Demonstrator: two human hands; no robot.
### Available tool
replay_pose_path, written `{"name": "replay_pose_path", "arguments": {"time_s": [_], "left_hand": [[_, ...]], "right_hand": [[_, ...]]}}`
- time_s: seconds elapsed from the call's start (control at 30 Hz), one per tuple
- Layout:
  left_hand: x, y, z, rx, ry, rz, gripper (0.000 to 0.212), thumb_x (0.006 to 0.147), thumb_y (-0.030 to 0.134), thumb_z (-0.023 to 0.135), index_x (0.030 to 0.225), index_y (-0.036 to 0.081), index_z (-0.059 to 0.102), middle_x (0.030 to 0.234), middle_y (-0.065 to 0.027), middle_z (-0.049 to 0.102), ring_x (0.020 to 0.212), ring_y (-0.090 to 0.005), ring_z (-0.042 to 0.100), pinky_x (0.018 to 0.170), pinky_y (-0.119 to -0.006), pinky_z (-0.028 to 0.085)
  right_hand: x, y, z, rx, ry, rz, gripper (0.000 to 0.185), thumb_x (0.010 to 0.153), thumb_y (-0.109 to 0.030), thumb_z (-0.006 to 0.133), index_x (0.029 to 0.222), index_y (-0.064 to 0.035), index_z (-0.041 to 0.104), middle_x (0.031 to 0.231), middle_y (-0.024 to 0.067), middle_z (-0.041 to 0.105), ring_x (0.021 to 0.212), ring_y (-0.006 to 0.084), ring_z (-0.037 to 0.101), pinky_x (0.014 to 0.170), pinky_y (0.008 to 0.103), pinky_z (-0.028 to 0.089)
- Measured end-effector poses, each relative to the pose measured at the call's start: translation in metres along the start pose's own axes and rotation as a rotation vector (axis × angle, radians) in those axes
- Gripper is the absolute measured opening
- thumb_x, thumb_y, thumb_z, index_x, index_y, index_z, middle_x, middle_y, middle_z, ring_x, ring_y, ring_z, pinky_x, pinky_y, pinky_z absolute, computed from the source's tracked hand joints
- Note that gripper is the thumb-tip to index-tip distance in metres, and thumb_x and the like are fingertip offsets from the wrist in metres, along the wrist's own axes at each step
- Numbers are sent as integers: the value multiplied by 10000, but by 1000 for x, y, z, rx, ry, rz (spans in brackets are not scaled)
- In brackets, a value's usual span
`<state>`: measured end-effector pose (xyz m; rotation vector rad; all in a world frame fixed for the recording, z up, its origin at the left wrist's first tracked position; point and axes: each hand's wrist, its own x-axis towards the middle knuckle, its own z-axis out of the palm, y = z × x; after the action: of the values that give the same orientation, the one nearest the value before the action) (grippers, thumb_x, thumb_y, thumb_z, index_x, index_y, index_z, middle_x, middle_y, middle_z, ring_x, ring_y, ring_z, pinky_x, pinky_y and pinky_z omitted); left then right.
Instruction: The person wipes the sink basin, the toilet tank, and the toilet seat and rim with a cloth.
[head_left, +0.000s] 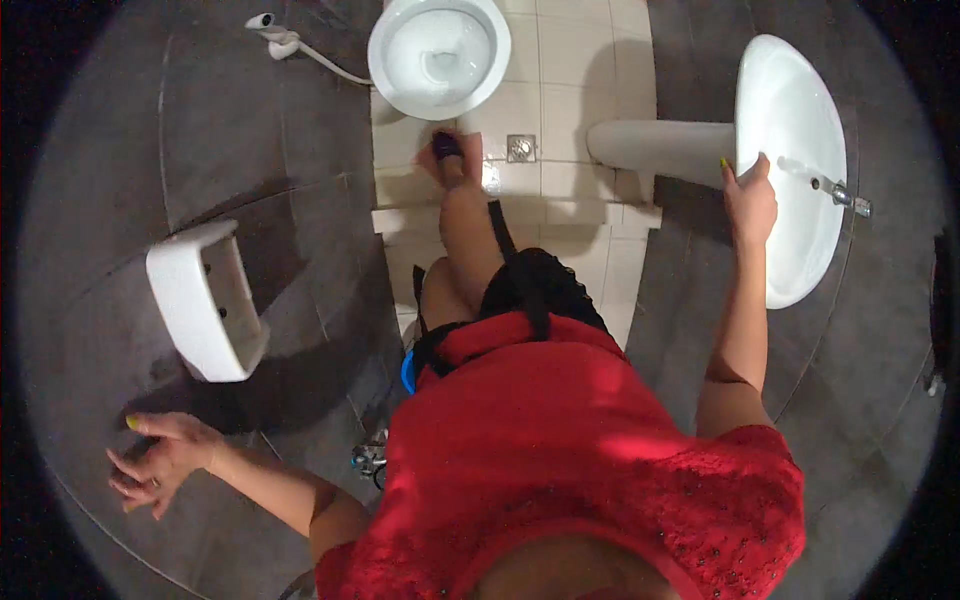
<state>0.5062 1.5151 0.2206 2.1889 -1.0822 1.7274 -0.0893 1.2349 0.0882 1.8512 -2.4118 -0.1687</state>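
My left hand (169, 461) is at the lower left with its fingers apart and nothing in it, close to the dark tiled wall. Above it on that wall is a white ceramic shelf or holder (199, 304), its hollow side facing right. On the right, my right hand (750, 199) rests on the near rim of the white pedestal washbasin (806, 247), thumb and fingers at its edge. A chrome tap (851, 201) stands at the basin's far side. One foot in a dark shoe (448, 145) is on a pinkish cloth (472, 154) on the floor, in front of the toilet bowl (440, 64).
A metal floor drain (521, 148) lies between the toilet and the basin's pedestal (660, 150). A low tiled step edge (570, 214) crosses the floor. A white hand sprayer (274, 34) with a hose hangs upper left. Metal fittings (369, 457) are beside my body.
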Motion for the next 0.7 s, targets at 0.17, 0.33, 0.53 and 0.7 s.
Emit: {"name": "replay_pose_path", "arguments": {"time_s": [0.17,0.33,0.53,0.7], "left_hand": [[-1,10,8,22,-42,8,562,839,561,473,1187,121,503,1287,-133,359,1311,-432,184,955,-693,-33],[11,15,12,120,-12,-3,516,811,598,499,1143,205,535,1292,-140,358,1296,-432,205,915,-747,-4],[10,18,12,234,-89,94,568,832,602,451,1195,169,508,1351,-182,266,1318,-444,150,885,-759,40],[11,15,5,247,-143,97,559,817,618,463,1183,200,525,1360,-155,253,1324,-430,146,887,-751,56]], "right_hand": [[2,-2,-7,-4,-71,61,609,777,-447,617,1210,-67,418,898,218,639,848,383,620,710,451,490],[9,-10,-12,6,-68,68,611,773,-446,622,1211,-71,419,908,225,637,855,386,618,716,454,486],[9,1,-9,37,-35,46,602,763,-437,630,1209,-82,438,919,211,640,865,387,616,726,449,485],[7,1,-5,33,-45,76,561,763,-353,636,1214,-87,435,926,201,640,845,375,622,709,442,496]]}}
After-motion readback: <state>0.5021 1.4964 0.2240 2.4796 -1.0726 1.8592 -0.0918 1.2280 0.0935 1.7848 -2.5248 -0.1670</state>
